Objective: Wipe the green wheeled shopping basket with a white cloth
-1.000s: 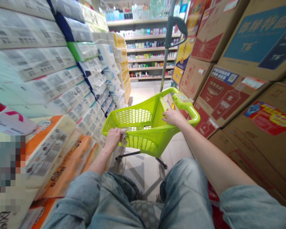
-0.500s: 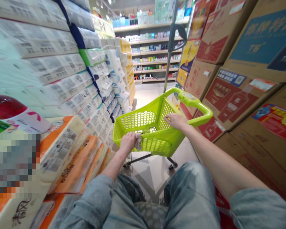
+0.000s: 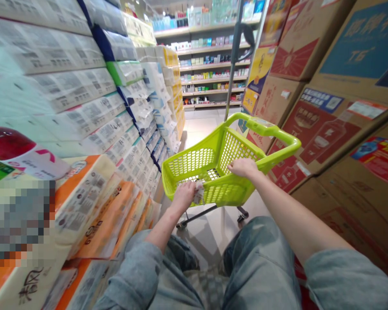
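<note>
A lime-green shopping cart (image 3: 226,196) with latticed basket walls stands at an angle in front of my knees. My left hand (image 3: 185,194) is closed over the near rim toward its front end, with a crumpled whitish cloth (image 3: 199,192) pinched under the fingers and hanging against the outer wall. It could be a wipe or a rag; I cannot tell which. My right hand (image 3: 244,167) is closed on the near rim closer to the handle (image 3: 274,133). Its fingers curl inward over the edge, and the fingertips are partly hidden. Inside the basket, the grid floor shows.
Stacked tissue packs (image 3: 80,90) rise on the left, with orange packs (image 3: 106,215) and a red-topped bottle (image 3: 22,153) nearer. Cartons (image 3: 330,125) wall the right side. A grey pole (image 3: 232,82) stands behind the cart; stocked shelves (image 3: 210,64) lie beyond.
The cart and both hands sit slightly further right in view. My right hand has come down onto the near rim; the left still presses the cloth there.
</note>
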